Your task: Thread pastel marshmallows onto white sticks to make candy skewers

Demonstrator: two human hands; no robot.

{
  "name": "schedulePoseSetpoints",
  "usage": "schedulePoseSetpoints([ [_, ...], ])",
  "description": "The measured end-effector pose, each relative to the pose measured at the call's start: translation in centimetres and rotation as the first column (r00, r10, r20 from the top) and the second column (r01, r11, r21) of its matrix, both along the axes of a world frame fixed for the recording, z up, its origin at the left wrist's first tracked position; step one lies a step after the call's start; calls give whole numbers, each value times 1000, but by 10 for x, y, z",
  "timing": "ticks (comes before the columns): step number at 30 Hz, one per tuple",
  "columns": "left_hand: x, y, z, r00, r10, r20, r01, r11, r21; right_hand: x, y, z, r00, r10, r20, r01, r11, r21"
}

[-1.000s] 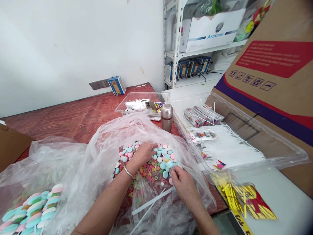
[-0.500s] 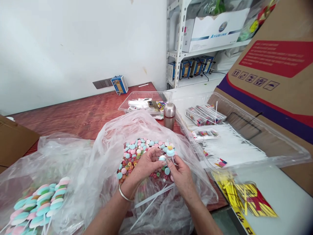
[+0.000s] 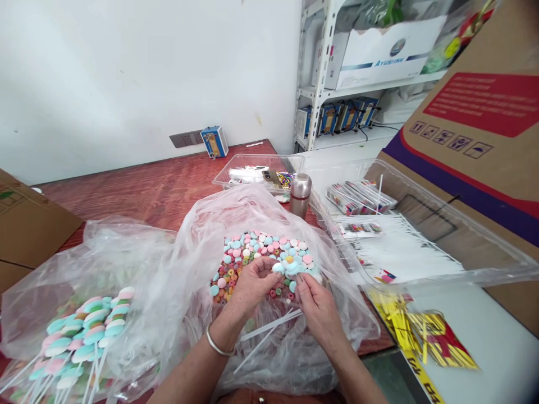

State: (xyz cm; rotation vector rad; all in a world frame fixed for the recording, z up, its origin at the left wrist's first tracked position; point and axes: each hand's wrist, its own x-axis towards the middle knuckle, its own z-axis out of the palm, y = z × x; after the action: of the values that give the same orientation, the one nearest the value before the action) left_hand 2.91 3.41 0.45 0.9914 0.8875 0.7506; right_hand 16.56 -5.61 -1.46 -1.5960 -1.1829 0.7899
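Note:
A clear plastic bag [image 3: 197,235] lies open in front of me, full of pastel round candies [image 3: 256,247] and small coloured ring candies [image 3: 229,275]. Over it, my left hand [image 3: 251,284] pinches a pale blue round candy [image 3: 278,267]. My right hand [image 3: 318,306] is closed on a thin white stick that carries a blue candy [image 3: 292,264], right beside the left hand's candy. Loose white sticks [image 3: 269,331] lie under my hands on the bag.
A second bag at the left holds finished candy skewers [image 3: 84,331]. A clear tray [image 3: 425,247] of white sticks and packets sits at the right, beside yellow twist ties [image 3: 416,334] and a big cardboard box [image 3: 475,129]. A metal flask [image 3: 300,194] stands behind the bag.
My left hand has left the candy pile and come back with a round candy. Both hands have met over the bag. The right hand now holds a stick with a candy on it.

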Motion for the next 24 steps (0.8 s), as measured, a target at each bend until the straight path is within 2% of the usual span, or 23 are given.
schedulePoseSetpoints([
  [3, -3, 6, -1, 995, 104, -3, -104, 994, -18, -2, -17, 5, 994, 63, 89, -59, 997, -49],
  [7, -7, 10, -3, 989, 150, 14, -149, 989, -16, -7, -32, 9, 990, 134, 42, -129, 986, -109],
  [15, -9, 6, -3, 1000, 14, 17, -15, 999, 46, -8, -31, 4, 989, 105, -103, -117, 985, -126],
  [20, -9, 3, 5, 996, -31, -89, 41, 993, 115, -6, -32, 1, 960, 134, -246, -179, 970, -166],
  [24, -7, -1, 5, 985, -45, -165, 76, 979, 189, -10, -31, 2, 921, 120, -371, -200, 962, -184],
])
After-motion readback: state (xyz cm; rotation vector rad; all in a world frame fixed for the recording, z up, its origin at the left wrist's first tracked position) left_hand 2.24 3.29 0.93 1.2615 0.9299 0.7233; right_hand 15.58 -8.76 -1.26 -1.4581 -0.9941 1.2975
